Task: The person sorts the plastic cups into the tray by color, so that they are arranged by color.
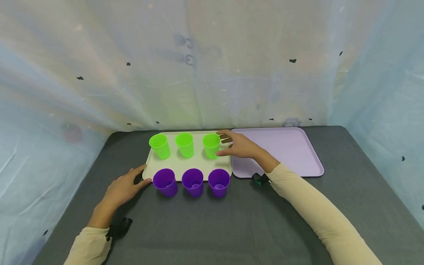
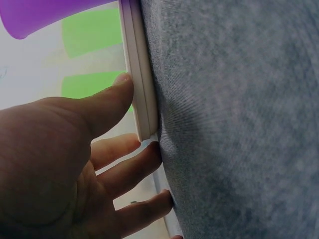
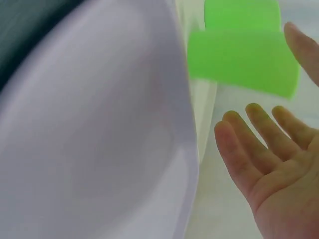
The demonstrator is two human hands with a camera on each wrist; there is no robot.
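Observation:
Three green cups (image 1: 211, 146) stand in a row on the cream tray (image 1: 188, 165). Along the tray's near edge, three purple cups (image 1: 193, 183) stand upright in another row. My right hand (image 1: 241, 145) is at the right side of the rightmost green cup, its fingers spread and its thumb apart from them; in the right wrist view there is a gap between the hand (image 3: 279, 164) and the cup (image 3: 244, 62). My left hand (image 1: 123, 187) is at the tray's near left corner. In the left wrist view its thumb (image 2: 112, 104) touches the tray's edge (image 2: 139, 89), with the other fingers loosely extended.
A lilac tray (image 1: 278, 147) lies right beside the cream one, under my right forearm. Both trays are near the back of a dark cloth-covered table (image 1: 212, 228). Pale sheeting (image 1: 232, 73) hangs behind the table and at its sides.

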